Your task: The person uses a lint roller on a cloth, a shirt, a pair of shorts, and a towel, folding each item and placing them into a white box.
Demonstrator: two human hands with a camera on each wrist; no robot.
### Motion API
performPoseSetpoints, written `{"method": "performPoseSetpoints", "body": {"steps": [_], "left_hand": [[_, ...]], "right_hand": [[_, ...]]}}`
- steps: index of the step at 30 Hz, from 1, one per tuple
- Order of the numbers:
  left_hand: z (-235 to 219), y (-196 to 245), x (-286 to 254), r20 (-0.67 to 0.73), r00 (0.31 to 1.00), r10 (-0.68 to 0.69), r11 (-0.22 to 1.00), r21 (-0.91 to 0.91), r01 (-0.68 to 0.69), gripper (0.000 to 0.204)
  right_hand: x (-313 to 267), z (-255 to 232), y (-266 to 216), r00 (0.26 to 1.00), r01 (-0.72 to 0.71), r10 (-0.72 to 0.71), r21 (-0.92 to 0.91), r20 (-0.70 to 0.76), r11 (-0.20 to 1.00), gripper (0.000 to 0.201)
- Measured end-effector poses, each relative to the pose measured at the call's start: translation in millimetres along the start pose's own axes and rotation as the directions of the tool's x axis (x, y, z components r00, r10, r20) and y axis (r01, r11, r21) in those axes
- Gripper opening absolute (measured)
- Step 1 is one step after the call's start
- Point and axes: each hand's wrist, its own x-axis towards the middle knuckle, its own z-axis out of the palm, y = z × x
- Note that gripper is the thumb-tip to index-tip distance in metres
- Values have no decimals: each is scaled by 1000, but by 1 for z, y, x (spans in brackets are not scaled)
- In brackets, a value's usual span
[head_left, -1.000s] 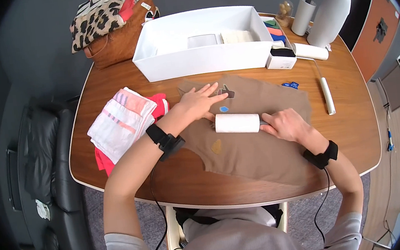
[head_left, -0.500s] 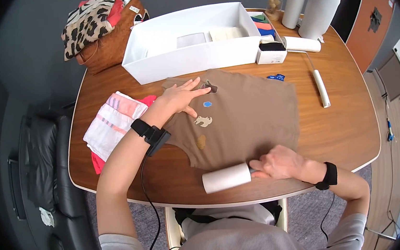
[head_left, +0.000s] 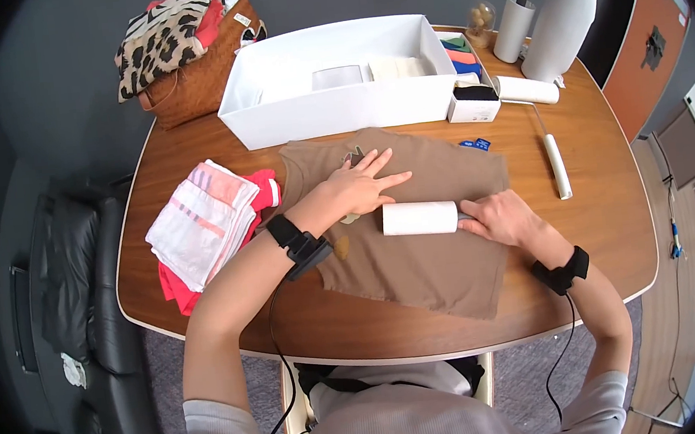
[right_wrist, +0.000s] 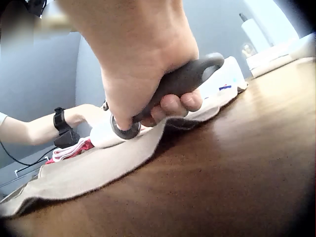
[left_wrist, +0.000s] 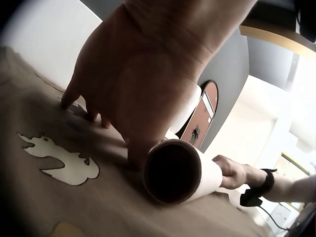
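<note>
A brown shirt with small animal-shaped patches lies spread on the table. My right hand grips the dark handle of a lint roller, whose white roll lies across the middle of the shirt. Fingers spread and straight, my left hand presses the cloth just left of the roll. It covers part of the patches in the head view. From the left wrist view, the roll's hollow end sits right beside the thumb, and a pale patch shows on the cloth.
Folded white and red cloths lie at the left. Behind the shirt stand a long white box and a small box of rolled fabrics. A second lint roller lies at the right. A brown bag holds clothes.
The lint roller went from the middle of the shirt to its front edge, then back up to the middle. My left hand shifted away, then returned right beside the roll.
</note>
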Motion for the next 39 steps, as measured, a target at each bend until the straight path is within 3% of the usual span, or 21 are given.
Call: {"method": "performPoseSetpoints", "body": {"steps": [5, 8, 15, 16, 17, 19, 20, 21, 23, 26, 29, 35, 39], "left_hand": [[-5, 3, -1, 75, 983, -166, 979, -104, 173, 72], [-7, 3, 1, 100, 980, -174, 977, -107, 184, 82], [-8, 6, 1, 92, 980, -176, 978, -93, 184, 85], [-9, 7, 1, 93, 980, -174, 978, -98, 183, 86], [-10, 8, 1, 93, 980, -174, 978, -102, 184, 86], [-17, 15, 3, 12, 999, -53, 992, -112, 54, 82], [-18, 20, 5, -29, 1000, 8, 993, -115, -11, 81], [-15, 26, 12, -60, 995, 77, 983, -164, -86, 77], [-8, 40, 32, -138, 968, 211, 939, -247, -240, 70], [-8, 59, 61, -54, 990, 134, 985, -102, -139, 61], [-16, 61, 76, -45, 992, 119, 987, -104, -123, 62], [-42, 71, 75, 190, 981, 46, 985, -174, -12, 89], [-39, 69, 75, 203, 976, 81, 989, -141, -53, 105]], "right_hand": [[-8, 4, -5, 999, 31, -33, 46, 42, 998, 33], [-21, -1, -16, 991, 102, -105, 40, 83, 994, 31], [-63, -9, -47, 947, 198, -206, 57, 247, 979, 28], [-68, -9, -48, 938, 245, -258, 84, 233, 966, 29], [-68, -10, -46, 947, 290, -295, 56, 127, 955, 28], [-72, -14, -41, 927, 367, -367, -11, -83, 930, 27], [-71, -20, -34, 929, 338, -345, -77, -130, 938, 26], [-72, -24, -28, 976, 191, -200, -108, -80, 976, 27], [-64, -22, -2, 998, 33, -41, -167, -47, 985, 27], [-53, -14, 34, 999, -46, 46, -122, -3, 991, 26], [-53, -7, 43, 999, -51, 52, -63, 14, 997, 25], [-67, -21, 20, 967, -102, 104, -23, 233, 995, 27], [-94, -17, 3, 949, -85, 50, 100, 311, 991, 31]]}}
